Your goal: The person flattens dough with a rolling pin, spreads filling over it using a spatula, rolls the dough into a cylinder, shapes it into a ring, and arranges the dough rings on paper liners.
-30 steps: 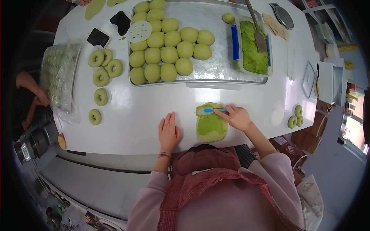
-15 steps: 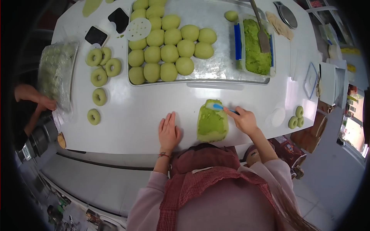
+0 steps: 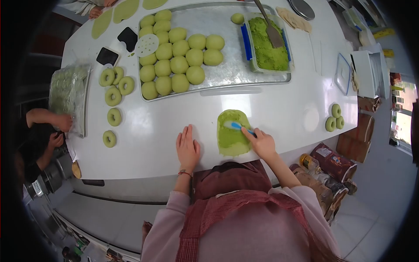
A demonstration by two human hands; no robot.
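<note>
My right hand (image 3: 261, 142) is closed around a small blue spatula (image 3: 237, 126), whose pale blade lies on a flat green dough sheet (image 3: 233, 147). Bright green paste (image 3: 228, 136) covers much of the sheet, with paler dough showing at its lower edge. To the left of the sheet, my left hand (image 3: 188, 146) rests flat on the white table, fingers stretched and holding nothing. Beyond them, a metal tray (image 3: 227, 83) bears many round green dough balls (image 3: 179, 64) and a tub of green paste (image 3: 269, 50) with a brown spatula (image 3: 274, 36) in it.
Green dough rings (image 3: 113, 96) lie on the left, others (image 3: 335, 110) on the right. Two black devices (image 3: 107, 56) are near the tray. A co-worker's hands (image 3: 62, 122) are beside a plastic-covered tray (image 3: 68, 89); another person's hand (image 3: 95, 12) is at the far left.
The blue spatula has moved down from the sheet's top edge, its blade now lying further left on the paste. The view has shifted. The co-worker's hands at left have moved apart.
</note>
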